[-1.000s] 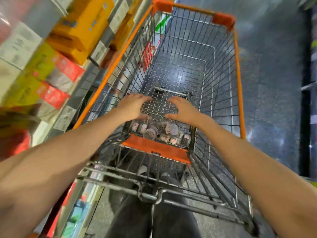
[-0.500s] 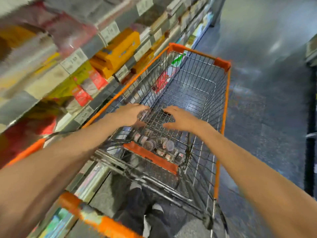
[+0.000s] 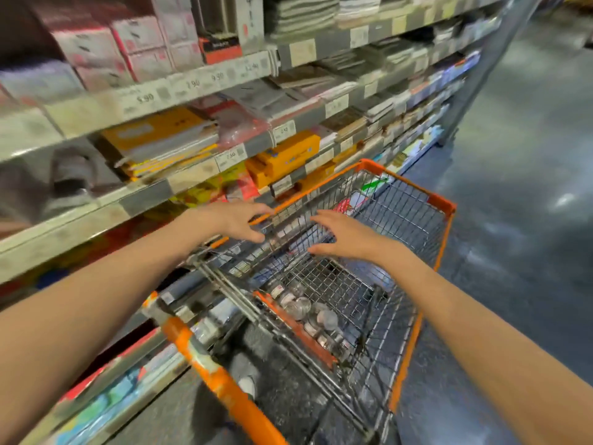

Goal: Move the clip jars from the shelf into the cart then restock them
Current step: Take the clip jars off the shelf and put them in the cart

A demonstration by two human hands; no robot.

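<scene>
Judging progress: clip jars [image 3: 303, 308] seemingly lie in my cart's child seat [image 3: 296, 332]; left hand [image 3: 232, 220] and right hand [image 3: 345, 237] spread, empty; restocking remains.

Dim, motion-blurred, wide-angle warped; floor glare.

a shop aisle: price-tagged shelves [image 3: 205, 81] of stationery, orange wire cart [image 3: 447, 203]

Your cart [image 3: 378, 200] is bare metal wire with glossy orange plastic trim; the clip jars [image 3: 301, 305] in it look clear and shiny. The floor [image 3: 529, 155] right of you is polished, speckled stone.
</scene>
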